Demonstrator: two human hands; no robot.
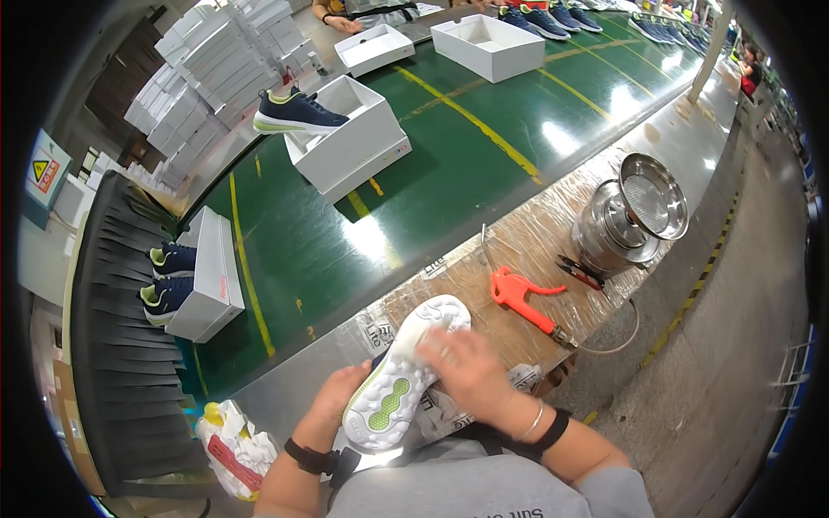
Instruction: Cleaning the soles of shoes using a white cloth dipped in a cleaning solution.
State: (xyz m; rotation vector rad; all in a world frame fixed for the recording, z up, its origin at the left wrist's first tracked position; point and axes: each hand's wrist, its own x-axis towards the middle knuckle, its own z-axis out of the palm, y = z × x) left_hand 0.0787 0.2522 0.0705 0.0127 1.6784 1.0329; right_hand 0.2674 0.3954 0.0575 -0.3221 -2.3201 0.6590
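A sneaker [399, 380] is turned sole up in front of me, its white sole with green patches facing the camera. My left hand [332, 399] grips it from the left side at the heel end. My right hand [466, 367] lies flat on the sole near the toe, and it seems to press a pale cloth against it. Both hands are over the near edge of a taped work surface [527, 233].
An orange air gun [518, 296] with hose, small pliers [580, 273] and a steel can [630, 216] lie right. A green conveyor belt [449, 164] carries open white shoe boxes [350, 142], one with a navy sneaker [298, 112]. Another person's hands [338, 19] work far off. Rags [233, 445] lie left.
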